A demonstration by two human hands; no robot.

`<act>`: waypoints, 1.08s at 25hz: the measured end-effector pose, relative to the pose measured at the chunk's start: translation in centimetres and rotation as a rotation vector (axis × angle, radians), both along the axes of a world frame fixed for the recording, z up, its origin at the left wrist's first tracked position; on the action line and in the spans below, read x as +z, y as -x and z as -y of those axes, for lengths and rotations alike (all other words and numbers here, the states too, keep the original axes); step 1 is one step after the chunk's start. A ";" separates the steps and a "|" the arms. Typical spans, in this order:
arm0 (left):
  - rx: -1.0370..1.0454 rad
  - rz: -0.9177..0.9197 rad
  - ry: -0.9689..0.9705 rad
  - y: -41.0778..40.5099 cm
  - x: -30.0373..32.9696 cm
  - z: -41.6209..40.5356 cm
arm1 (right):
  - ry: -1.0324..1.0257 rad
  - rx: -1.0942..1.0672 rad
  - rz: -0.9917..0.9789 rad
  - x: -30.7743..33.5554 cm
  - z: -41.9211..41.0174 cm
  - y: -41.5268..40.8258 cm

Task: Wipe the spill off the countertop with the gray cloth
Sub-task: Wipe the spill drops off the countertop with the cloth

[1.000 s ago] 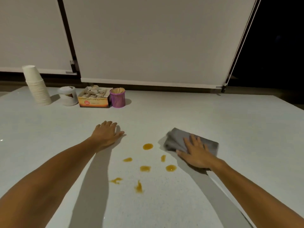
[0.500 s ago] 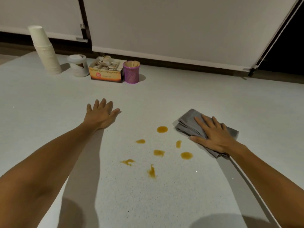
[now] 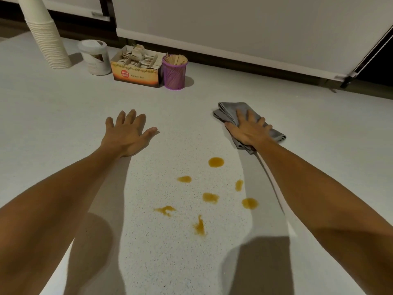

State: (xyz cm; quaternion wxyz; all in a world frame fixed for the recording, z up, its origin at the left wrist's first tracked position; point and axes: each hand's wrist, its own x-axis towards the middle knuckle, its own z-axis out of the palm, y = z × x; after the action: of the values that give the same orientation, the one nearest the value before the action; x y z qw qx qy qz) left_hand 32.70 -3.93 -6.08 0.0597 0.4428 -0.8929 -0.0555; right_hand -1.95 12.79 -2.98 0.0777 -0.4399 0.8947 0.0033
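Note:
A folded gray cloth [image 3: 228,111] lies on the white speckled countertop [image 3: 63,116], right of centre. My right hand [image 3: 248,130] presses flat on top of it with fingers spread, covering its middle. Nearer to me than the cloth, several orange-brown drops of spill [image 3: 215,162] are scattered across the counter between my two forearms. My left hand [image 3: 126,135] rests palm down on the bare counter to the left of the spill, fingers apart, holding nothing.
At the back left stand a tall stack of paper cups [image 3: 45,37], a white lidded jar [image 3: 94,57], an open box of tea bags [image 3: 138,68] and a purple mesh cup of wooden sticks [image 3: 174,71]. A white roller blind [image 3: 255,28] hangs behind the counter.
The view has tilted down and moved closer, so hands and spill appear lower and larger. The right hand stays pressed on the cloth, the left flat on the counter. The drops are unchanged.

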 end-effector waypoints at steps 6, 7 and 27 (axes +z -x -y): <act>0.000 0.028 -0.002 0.2 0.0 0.5 | -0.021 0.333 0.011 0.3 3.9 -1.3; 0.000 0.029 -0.001 0.2 0.0 0.5 | -0.013 0.383 0.007 0.2 3.7 -1.7; -0.008 0.013 -0.058 -0.5 0.8 -1.0 | 0.130 0.442 0.032 -0.5 -24.2 -13.3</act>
State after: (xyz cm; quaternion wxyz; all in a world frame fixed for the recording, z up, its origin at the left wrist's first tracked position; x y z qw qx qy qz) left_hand 33.21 -2.95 -5.25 0.0407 0.4409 -0.8932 -0.0785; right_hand 11.37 36.99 -3.52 0.0606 -0.6295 0.7734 -0.0445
